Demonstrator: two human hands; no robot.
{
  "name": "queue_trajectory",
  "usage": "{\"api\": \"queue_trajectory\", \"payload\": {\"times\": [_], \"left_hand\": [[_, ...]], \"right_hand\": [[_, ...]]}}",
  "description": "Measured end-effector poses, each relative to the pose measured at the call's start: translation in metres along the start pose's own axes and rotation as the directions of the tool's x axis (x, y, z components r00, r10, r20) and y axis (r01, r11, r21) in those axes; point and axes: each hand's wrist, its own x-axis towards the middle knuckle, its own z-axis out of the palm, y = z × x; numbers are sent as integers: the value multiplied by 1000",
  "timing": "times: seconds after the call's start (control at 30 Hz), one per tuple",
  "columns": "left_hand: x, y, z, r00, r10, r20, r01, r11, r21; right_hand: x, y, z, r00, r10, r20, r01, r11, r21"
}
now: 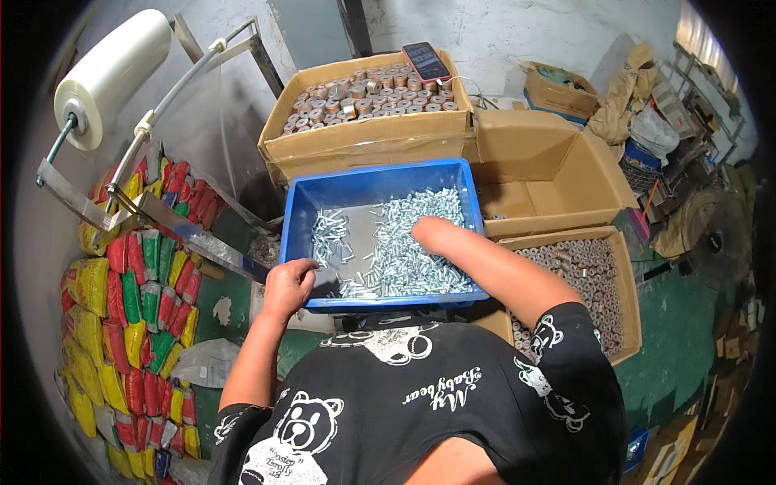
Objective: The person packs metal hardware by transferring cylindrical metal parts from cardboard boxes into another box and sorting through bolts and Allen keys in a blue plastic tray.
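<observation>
A blue plastic tray (380, 304) stands in front of me. A large heap of small silvery screws or bolts (424, 210) fills its right side, and a smaller pile of the same pieces (330, 236) lies at its left. Bare grey tray bottom shows between them. My left hand (291, 284) is at the tray's near left corner, its fingers curled over the rim and drawn together; whatever they hold is hidden. My right hand (430, 233) reaches down into the large heap, and its fingers are out of sight.
Behind the tray, a carton (364, 149) holds many short metal cylinders, with a phone (426, 62) on its back edge. Another open carton (533, 170) and a carton of cylinders (618, 291) stand right. A film roll (113, 77) on a frame and stacked colourful packets (133, 323) are left.
</observation>
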Motion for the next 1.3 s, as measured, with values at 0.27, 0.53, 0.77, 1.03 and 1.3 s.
{"api": "queue_trajectory", "payload": {"times": [0.27,0.53,0.77,1.03,1.3], "left_hand": [[0,-2,1,998,38,-47,-37,999,12],[2,-8,0,996,79,-28,-80,997,-23],[-6,-19,3,992,123,-33,-124,992,-31],[1,-30,8,985,175,-8,-175,979,-105],[-7,-36,5,981,174,-90,-191,952,-241]], "right_hand": [[12,9,7,993,-116,-16,115,991,-63],[15,20,12,985,-79,-155,88,995,47],[-13,19,-48,981,194,17,-18,4,1000],[109,-79,-76,990,138,-35,-41,513,857],[191,-124,-8,982,67,-174,-66,998,13]]}}
